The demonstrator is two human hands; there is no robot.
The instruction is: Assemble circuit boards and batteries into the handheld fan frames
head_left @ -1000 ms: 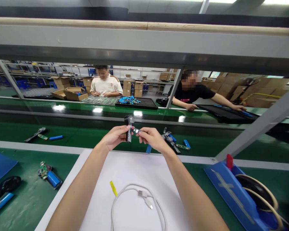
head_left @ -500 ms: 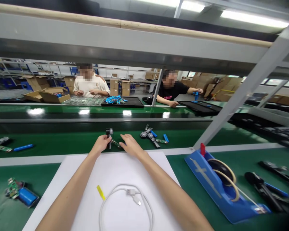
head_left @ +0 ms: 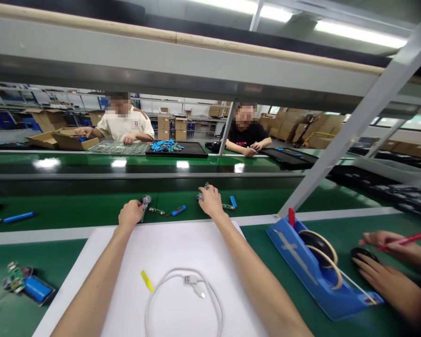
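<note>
My left hand [head_left: 130, 214] is closed on a small dark device with a round grey head [head_left: 146, 200], at the far edge of the white sheet [head_left: 182, 238]. Just right of it lie a green circuit board [head_left: 156, 211] and a blue battery [head_left: 178, 210] with a dark lead. Over another grey device part [head_left: 199, 196], my right hand [head_left: 211, 201] has its fingers curled down around it. A second board [head_left: 228, 206] and blue battery [head_left: 233, 201] lie to its right. On the sheet rest a coiled white USB cable [head_left: 177, 270] and a yellow strip [head_left: 147, 281].
A blue tape dispenser [head_left: 312, 271] stands right of the sheet. Beyond it, another person's hands [head_left: 389, 271] hold a red tool and a black part. A battery assembly [head_left: 35, 288] lies at left. Two people sit across the belt, near a black tray [head_left: 192, 150] of blue batteries.
My left hand has shifted left with the device. My right hand has moved right onto the grey parts. A battery now lies between my hands, and a person's hands have appeared at right.
</note>
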